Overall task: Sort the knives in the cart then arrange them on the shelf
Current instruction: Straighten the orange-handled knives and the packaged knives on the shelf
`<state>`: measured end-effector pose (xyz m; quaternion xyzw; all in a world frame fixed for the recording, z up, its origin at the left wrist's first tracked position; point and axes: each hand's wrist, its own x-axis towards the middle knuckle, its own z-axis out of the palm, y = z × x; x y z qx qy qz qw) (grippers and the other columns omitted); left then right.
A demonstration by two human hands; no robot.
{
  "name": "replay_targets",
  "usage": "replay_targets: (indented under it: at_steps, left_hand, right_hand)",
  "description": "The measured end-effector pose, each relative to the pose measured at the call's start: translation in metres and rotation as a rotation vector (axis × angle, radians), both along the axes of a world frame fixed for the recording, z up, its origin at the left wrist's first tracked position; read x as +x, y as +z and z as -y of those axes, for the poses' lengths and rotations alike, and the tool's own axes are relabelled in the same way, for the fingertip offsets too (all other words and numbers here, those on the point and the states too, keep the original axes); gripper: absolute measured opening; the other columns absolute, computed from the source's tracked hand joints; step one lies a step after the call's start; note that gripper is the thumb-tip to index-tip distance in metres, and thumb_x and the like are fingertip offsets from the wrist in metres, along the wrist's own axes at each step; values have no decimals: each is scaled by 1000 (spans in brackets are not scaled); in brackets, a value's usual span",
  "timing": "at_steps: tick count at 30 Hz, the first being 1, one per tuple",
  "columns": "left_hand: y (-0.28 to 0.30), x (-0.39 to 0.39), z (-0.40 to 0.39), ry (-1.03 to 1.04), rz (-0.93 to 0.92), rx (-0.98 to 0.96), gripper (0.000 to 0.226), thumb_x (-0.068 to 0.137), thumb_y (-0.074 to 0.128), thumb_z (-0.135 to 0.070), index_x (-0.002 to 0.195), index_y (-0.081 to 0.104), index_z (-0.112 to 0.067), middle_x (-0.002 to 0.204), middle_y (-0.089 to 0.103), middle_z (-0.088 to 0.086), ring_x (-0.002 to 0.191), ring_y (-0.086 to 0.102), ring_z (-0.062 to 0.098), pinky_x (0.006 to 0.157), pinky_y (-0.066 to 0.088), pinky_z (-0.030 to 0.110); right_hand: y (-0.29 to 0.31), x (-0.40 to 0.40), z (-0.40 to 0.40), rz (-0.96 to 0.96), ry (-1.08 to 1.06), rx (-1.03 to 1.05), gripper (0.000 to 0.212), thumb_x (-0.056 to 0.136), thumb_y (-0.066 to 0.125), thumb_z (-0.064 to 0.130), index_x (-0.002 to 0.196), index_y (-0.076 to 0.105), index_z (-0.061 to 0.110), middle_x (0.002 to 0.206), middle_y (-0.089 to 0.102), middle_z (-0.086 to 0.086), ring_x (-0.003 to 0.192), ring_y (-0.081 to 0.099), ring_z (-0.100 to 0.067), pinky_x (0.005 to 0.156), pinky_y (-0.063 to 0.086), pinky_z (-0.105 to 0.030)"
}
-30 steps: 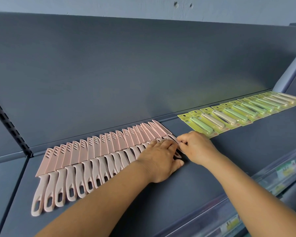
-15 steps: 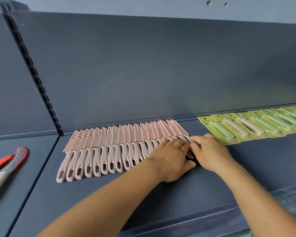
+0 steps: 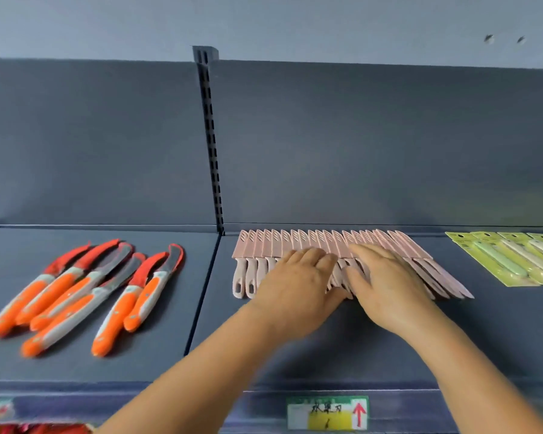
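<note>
Under both flat hands, pink knives

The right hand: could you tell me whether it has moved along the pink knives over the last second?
Yes. The right hand slid left from the row's right end and lies flat across the pink knives.

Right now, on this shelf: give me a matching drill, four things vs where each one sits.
Things:
1. orange-handled knives
2. pink sheathed knives
3. green carded knives
4. price label

Places:
A. shelf front edge
B. far right of the shelf
C. left bay, loose pile
D. under both hands, one overlapping row

Pairs: 1-C, 2-D, 3-B, 4-A
</note>
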<state>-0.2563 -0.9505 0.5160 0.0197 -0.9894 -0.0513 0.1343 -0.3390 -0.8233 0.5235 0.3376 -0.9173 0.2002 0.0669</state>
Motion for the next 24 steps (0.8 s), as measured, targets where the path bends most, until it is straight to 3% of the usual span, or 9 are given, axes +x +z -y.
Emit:
replay_targets:
  at_steps: [4,7,11,15,19,22,24]
  left_hand:
    - [0,64,47,66,-4,-4,56,96,33,-50,141,39,-18,142,43,1,130,39,22,109,22,30]
    - [-1,111,84,125,25,-21,56,95,35,-49,143,37,-19,145,40,-1,133,35,20,110,20,29]
    - [-8,175,132,185,19,-60,53,95,44,-45,143,37,-22,144,39,-3,132,34,18,108,20,28]
    - [-10,225,171,256,-7,-34,51,95,44,-45,141,39,-25,142,42,-6,130,36,17,106,20,26]
    - [-17,254,205,334,-9,28,54,97,37,-48,144,34,-23,148,35,-4,139,28,19,111,20,31]
    - [-26,267,224,385,40,72,67,89,15,-63,138,41,-25,145,38,-8,137,29,16,107,28,33]
    - [-31,270,234,406,74,119,58,94,19,-57,134,46,-24,144,37,-9,136,31,15,106,28,33]
  right_hand:
    - [3,64,51,-4,87,-31,35,98,44,30,130,51,18,134,51,4,126,45,-20,103,35,-29]
    - [-3,107,88,10,144,-48,33,96,48,29,126,55,17,132,52,4,123,46,-19,102,36,-29]
    - [-11,162,136,73,217,-37,50,97,47,32,146,35,25,147,40,5,134,36,-17,109,28,-28]
    - [-16,204,172,143,272,-26,59,96,46,37,148,18,36,139,50,2,126,43,-23,100,39,-35]
    - [-19,229,201,121,359,20,53,98,44,38,148,27,32,149,37,7,135,32,-19,107,29,-31]
    - [-24,242,222,98,443,61,52,97,43,40,147,29,32,150,32,10,139,25,-18,114,22,-32]
    - [-27,247,237,81,477,108,52,97,41,40,147,28,33,151,30,8,139,23,-18,114,20,-33]
